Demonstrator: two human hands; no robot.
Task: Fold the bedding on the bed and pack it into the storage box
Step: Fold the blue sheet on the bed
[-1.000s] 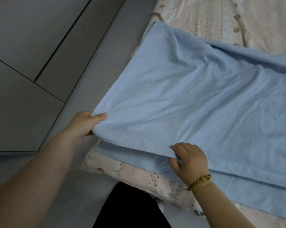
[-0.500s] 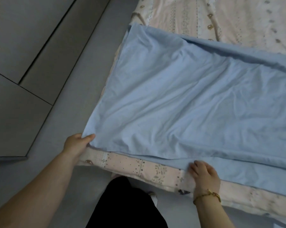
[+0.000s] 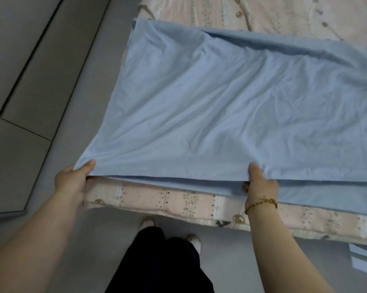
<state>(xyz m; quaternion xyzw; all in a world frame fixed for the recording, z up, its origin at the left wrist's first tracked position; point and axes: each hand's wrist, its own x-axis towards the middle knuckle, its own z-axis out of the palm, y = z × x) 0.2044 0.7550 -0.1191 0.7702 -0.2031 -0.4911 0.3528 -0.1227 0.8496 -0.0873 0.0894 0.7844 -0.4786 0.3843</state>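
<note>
Half a second ago the right hand lay on the lower layer of the blue sheet. Now it pinches the upper layer's near edge, thumb on top, and the left hand pinches the near left corner the same way, so each grip is closed on the sheet. Over the last second the upper layer has been drawn down the frame toward the near edge of the bed. It almost covers the lower layer, though a blue strip still shows past it at lower right. The fold looks nearly squared, with packing some way off (no storage box is in view).

The sheet lies on the bed, filling the middle of the frame and running off the right side. Its left edge follows the bed's left side beside the bare floor. Patterned bed cover lies open along the top of the frame, giving room for the next fold. The person's legs stand close to the bed edge at the bottom centre.
</note>
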